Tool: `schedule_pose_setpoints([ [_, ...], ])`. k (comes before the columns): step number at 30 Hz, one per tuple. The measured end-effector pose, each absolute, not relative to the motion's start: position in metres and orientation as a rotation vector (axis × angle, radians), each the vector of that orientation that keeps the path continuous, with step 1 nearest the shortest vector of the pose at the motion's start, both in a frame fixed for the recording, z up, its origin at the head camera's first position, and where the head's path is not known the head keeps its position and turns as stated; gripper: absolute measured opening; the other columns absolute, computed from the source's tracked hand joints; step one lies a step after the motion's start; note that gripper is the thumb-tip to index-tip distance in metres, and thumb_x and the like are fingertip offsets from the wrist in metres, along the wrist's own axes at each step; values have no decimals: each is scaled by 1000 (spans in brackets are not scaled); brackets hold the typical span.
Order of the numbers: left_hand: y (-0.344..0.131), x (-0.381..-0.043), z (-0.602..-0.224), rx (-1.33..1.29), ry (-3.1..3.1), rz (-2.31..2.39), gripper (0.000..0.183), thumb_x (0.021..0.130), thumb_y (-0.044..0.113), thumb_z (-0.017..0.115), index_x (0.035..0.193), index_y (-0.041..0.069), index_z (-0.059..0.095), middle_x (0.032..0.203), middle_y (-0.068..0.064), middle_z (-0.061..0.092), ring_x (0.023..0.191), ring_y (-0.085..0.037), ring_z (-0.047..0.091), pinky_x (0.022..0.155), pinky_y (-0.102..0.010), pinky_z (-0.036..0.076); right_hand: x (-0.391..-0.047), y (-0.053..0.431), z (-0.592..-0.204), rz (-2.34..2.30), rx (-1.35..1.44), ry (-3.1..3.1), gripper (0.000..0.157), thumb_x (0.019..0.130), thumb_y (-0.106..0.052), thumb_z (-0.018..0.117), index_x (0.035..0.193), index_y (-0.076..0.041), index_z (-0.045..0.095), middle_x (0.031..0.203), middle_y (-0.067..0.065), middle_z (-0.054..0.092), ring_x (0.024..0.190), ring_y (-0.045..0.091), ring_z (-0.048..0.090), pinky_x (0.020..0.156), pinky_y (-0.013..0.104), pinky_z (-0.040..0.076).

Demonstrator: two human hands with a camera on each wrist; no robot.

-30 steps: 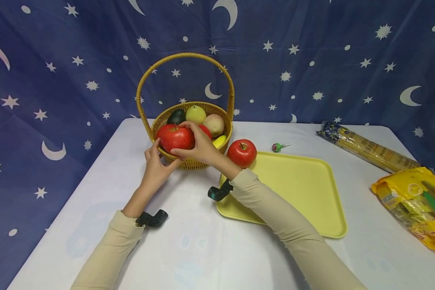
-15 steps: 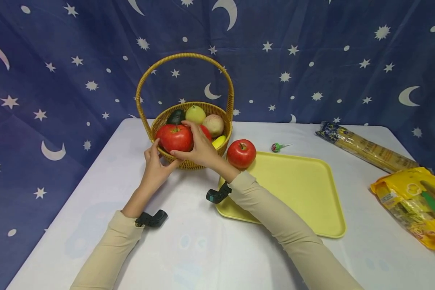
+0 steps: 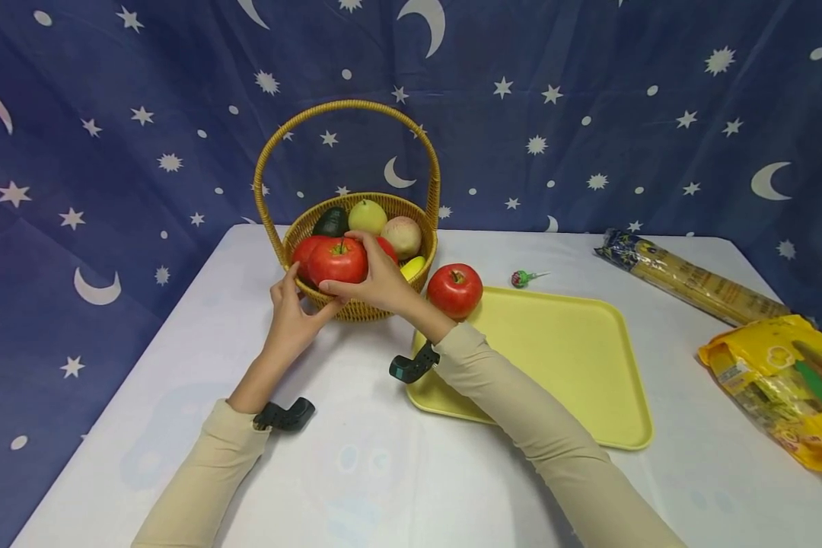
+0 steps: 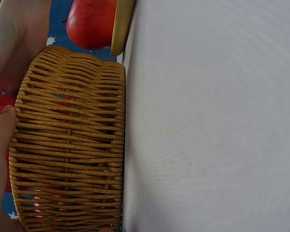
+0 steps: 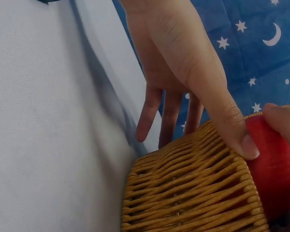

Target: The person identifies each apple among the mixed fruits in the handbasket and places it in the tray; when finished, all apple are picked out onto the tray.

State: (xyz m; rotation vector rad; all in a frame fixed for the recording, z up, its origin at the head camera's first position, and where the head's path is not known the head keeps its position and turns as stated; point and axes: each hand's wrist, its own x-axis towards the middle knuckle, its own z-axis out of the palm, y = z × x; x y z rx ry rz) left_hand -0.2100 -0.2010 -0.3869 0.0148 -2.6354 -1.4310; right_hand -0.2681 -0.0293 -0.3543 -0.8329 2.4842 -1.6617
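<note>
In the head view my right hand (image 3: 382, 280) holds a red apple (image 3: 336, 262) at the front of the wicker basket (image 3: 366, 310), thumb below and fingers over its right side. My left hand (image 3: 293, 313) grips the basket's front left, its thumb on the rim in the right wrist view and its other fingers spread outside the weave. Inside lie another red apple (image 3: 304, 251), a dark green avocado (image 3: 332, 221), a yellow-green pear (image 3: 367, 217), a peach-like fruit (image 3: 403, 237) and a yellow fruit (image 3: 413, 267). A red piece behind my right hand is mostly hidden.
Right of the basket, a red apple (image 3: 455, 291) sits at the corner of a yellow tray (image 3: 562, 365). A lollipop (image 3: 520, 278) lies behind the tray. Farther right are a long noodle-like packet (image 3: 692, 278) and a yellow food bag (image 3: 781, 388). The basket's tall handle (image 3: 348, 105) arches above.
The apple in my right hand has turned and shifted slightly right, showing more of the red apple on its left. Both hands stay nearly in place.
</note>
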Motion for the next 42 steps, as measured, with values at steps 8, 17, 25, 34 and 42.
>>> schedule_pose_setpoints([
  [8,-202,-209,-386,5,-2633,-1434,97,90,27,71,155,3,4,148,-28,9,134,-43,34,108,-52,37,-265,-29,-355,-1673,-809,2553,86,76,-32,84,145,-13,36,139,9,47,125,24,49,102,41,46],
  [17,-202,-210,-388,-14,-2641,-1410,98,89,25,73,154,1,4,147,-29,10,135,-42,33,111,-50,34,-263,-26,-357,-1725,-851,2550,84,75,-28,86,143,-14,40,138,8,48,124,23,50,101,39,47],
  [25,-202,-210,-388,-11,-2635,-1418,97,89,23,72,154,1,4,146,-29,10,134,-42,33,108,-50,38,-265,-24,-359,-1799,-922,2510,81,74,-23,86,141,-13,43,137,8,49,121,22,53,99,36,47],
  [34,-203,-212,-387,-8,-2627,-1439,94,88,24,74,153,2,10,146,-28,12,134,-43,34,108,-51,38,-266,-22,-360,-1854,-978,2468,81,73,-18,87,142,-9,44,137,8,49,123,22,51,101,33,46],
  [42,-203,-211,-387,-13,-2623,-1445,91,88,26,73,152,2,13,145,-28,11,135,-42,32,111,-50,34,-266,-21,-359,-1895,-968,2428,80,72,-17,87,141,-11,46,138,8,50,122,22,52,100,34,47],
])
